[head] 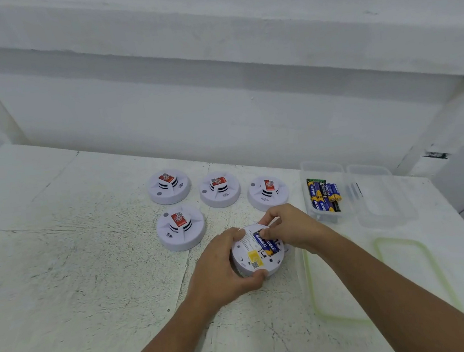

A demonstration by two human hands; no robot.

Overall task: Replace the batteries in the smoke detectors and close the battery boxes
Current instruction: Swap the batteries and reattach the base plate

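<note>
One scuffed white table (58, 257) sits against a bare white wall (215, 104); far right, a clear box (310, 171) holds loose blue-yellow batteries (323, 194), with a second clear box (385, 208) just beside it and two lids (329, 296) flat nearer. Four smoke detectors (181, 227) sit face up, centre far. Near centre, left hand (222, 271) curls fingers and thumb round the rim of an upturned detector (254, 261); right hand (290, 227) pinches the far end of a blue battery (266, 243) in its open bay.
</note>
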